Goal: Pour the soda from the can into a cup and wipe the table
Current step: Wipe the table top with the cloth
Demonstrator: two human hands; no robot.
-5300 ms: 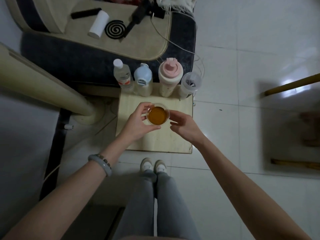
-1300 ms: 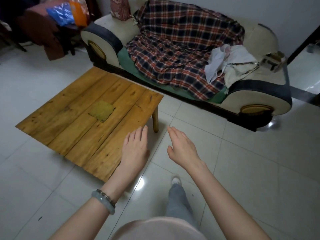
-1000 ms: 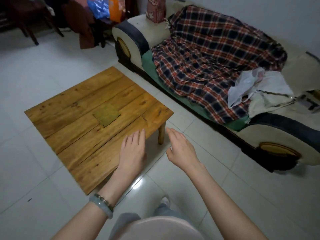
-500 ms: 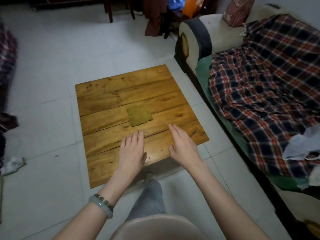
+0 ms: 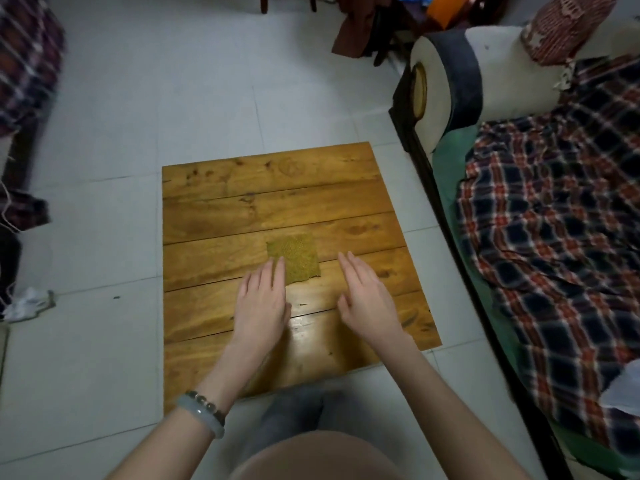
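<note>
Cloth [image 5: 298, 255] edge behind left hand [image 5: 261, 303]

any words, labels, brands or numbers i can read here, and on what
None can be read.
The square olive-green cloth and the wooden plank table bear no print.
The orange and blue packets at the top edge are too blurred to tell.
</note>
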